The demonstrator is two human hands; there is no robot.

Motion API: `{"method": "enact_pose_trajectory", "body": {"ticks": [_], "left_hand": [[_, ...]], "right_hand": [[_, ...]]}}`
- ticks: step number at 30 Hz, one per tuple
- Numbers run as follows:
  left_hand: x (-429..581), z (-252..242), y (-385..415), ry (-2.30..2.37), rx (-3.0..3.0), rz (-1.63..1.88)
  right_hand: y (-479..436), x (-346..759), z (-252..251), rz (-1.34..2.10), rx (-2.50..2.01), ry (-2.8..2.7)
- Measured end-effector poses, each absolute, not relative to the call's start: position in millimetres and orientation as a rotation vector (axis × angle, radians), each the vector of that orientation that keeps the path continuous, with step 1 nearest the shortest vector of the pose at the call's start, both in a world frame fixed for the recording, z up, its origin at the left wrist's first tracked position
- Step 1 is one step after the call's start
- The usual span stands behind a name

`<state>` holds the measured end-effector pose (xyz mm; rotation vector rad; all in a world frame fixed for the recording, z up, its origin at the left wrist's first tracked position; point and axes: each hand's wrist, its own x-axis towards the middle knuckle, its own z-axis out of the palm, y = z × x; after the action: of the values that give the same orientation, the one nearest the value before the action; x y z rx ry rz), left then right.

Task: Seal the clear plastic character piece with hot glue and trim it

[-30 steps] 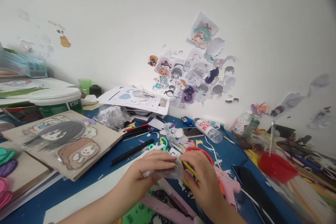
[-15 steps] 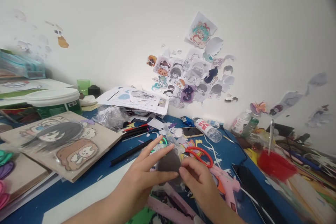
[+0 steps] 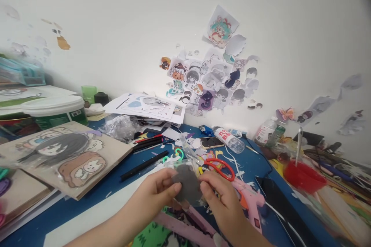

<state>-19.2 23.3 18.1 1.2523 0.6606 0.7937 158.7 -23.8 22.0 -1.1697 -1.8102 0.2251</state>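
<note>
Between my two hands is a dark grey paper cutout (image 3: 187, 183) with clear film showing round its edges. My left hand (image 3: 155, 191) pinches its left side, thumb on the front face. On the right edge, the thumb and forefinger of my right hand (image 3: 220, 195) close on the cutout or its film. Just beyond my right fingers lie red-handled scissors (image 3: 220, 166). A pink glue gun (image 3: 251, 198) rests to the right of that hand. Pink bars (image 3: 185, 227) of some tool lie below the cutout, over a green patterned piece (image 3: 153, 233).
A black marker (image 3: 144, 166) lies left of my hands, near boards (image 3: 116, 139) bearing cartoon cutouts. Behind are a phone (image 3: 212, 142), a lying bottle (image 3: 228, 139) and paper scraps. A red container (image 3: 304, 177) stands right; a white-lidded tub (image 3: 53, 104) stands left. Drawings cover the wall.
My left hand's fingers, spread across the cutout before, have drawn back and now pinch its left edge. More of the grey face shows. The view has shifted slightly.
</note>
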Motion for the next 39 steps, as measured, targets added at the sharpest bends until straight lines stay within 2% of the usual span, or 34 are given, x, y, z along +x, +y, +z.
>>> {"method": "enact_pose_trajectory", "body": {"ticks": [16, 23, 26, 29, 36, 39], "left_hand": [[-19, 15, 22, 0.566, 1.126, 0.896], [-18, 19, 11, 0.650, 1.225, 0.887], [-15, 23, 5, 0.697, 1.353, 0.935], [-16, 26, 4, 0.788, 1.409, 0.976], [-35, 35, 23, 0.913, 1.301, 1.169], [-39, 45, 25, 0.900, 1.251, 1.196]], "right_hand": [[-24, 158, 28, 0.218, -1.056, -1.885], [-16, 157, 22, 0.516, -1.233, -1.764], [-16, 155, 21, 0.525, -1.284, -1.807], [-19, 155, 21, 0.430, -1.269, -1.907], [-21, 158, -2, -0.188, -1.315, -2.176], [-17, 158, -12, -0.180, -1.286, -2.205]]}}
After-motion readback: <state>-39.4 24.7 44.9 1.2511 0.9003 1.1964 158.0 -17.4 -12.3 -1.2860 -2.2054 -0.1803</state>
